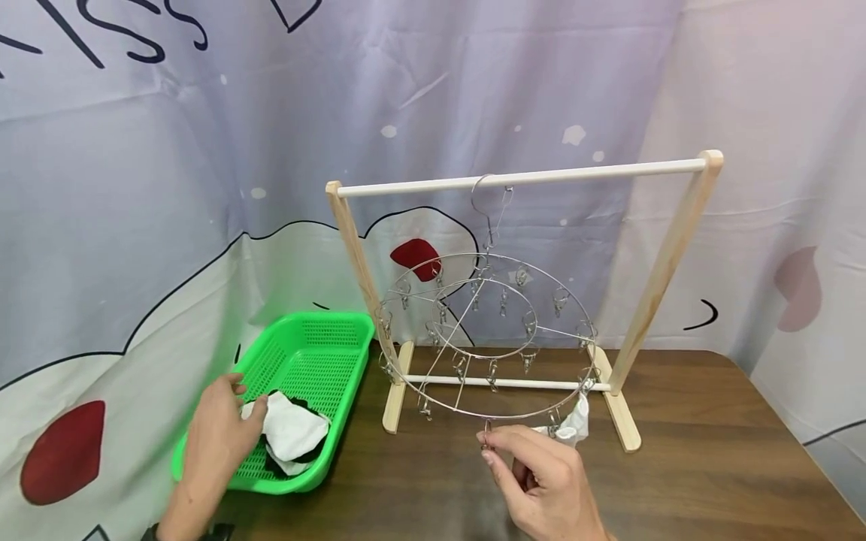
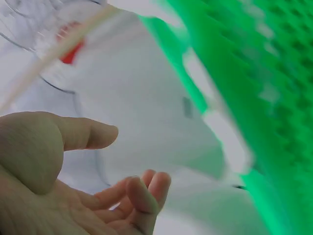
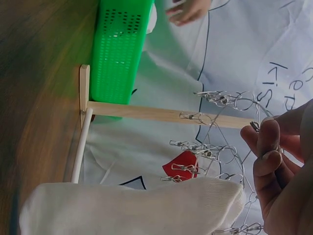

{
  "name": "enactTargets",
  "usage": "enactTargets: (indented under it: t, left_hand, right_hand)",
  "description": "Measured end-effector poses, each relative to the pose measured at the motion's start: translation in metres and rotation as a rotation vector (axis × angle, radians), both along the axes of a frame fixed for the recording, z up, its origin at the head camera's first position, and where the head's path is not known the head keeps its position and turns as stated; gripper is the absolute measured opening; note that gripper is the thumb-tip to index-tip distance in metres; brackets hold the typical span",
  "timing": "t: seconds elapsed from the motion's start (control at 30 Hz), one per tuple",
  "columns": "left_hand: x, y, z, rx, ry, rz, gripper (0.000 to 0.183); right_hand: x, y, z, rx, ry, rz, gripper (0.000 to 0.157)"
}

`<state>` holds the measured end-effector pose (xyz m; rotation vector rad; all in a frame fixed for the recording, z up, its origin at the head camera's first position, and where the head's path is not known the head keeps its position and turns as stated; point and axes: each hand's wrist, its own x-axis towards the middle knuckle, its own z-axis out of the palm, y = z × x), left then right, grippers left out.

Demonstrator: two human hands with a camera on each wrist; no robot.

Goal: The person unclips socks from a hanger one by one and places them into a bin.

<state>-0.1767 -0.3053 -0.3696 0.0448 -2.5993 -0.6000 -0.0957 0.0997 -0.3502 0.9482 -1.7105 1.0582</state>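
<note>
My right hand [image 1: 544, 477] pinches a small metal clip [image 1: 485, 436] at the near rim of a round wire hanger [image 1: 497, 415]. To the right of it a white sock [image 3: 132, 208] hangs from clips on the same rim; in the head view its lower part is partly behind the hand. My left hand [image 1: 223, 424] is over the left side of a green basket [image 1: 348, 421], fingers loosely bent and thumb apart, holding nothing. Beside its thumb a white cloth piece [image 1: 294, 430] lies on black ones in the basket.
The hanger's hook [image 1: 479, 197] hangs on the white bar [image 1: 575, 174] of a wooden stand [image 1: 666, 263]. Several empty clips dangle from its two rings. The stand and basket are on a brown wooden table [image 1: 731, 436], with a printed curtain [image 1: 304, 113] behind.
</note>
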Motion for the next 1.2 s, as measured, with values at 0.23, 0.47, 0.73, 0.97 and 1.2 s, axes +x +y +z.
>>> enactTargets:
  t: [0.23, 0.47, 0.73, 0.97, 1.2]
  left_hand:
    - [0.039, 0.100, 0.033, -0.031, 0.369, -0.349, 0.045]
    - [0.070, 0.198, 0.058, -0.109, 0.650, -0.820, 0.044]
    - [0.070, 0.236, 0.050, -0.091, 0.680, -0.761, 0.037]
    - [0.065, 0.241, 0.046, -0.050, 0.646, -0.738, 0.030]
    - [0.065, 0.237, 0.048, -0.022, 0.607, -0.733, 0.031]
  right_hand:
    - [0.000, -0.001, 0.005, 0.007, 0.016, 0.029, 0.029]
    - [-0.006, 0.002, -0.007, 0.037, 0.072, 0.014, 0.027]
    - [-0.006, 0.000, -0.012, 0.048, 0.076, -0.017, 0.023]
    - [0.002, -0.004, 0.004, 0.048, 0.076, -0.049, 0.018]
    - [-0.003, 0.002, -0.011, 0.127, 0.066, -0.075, 0.029]
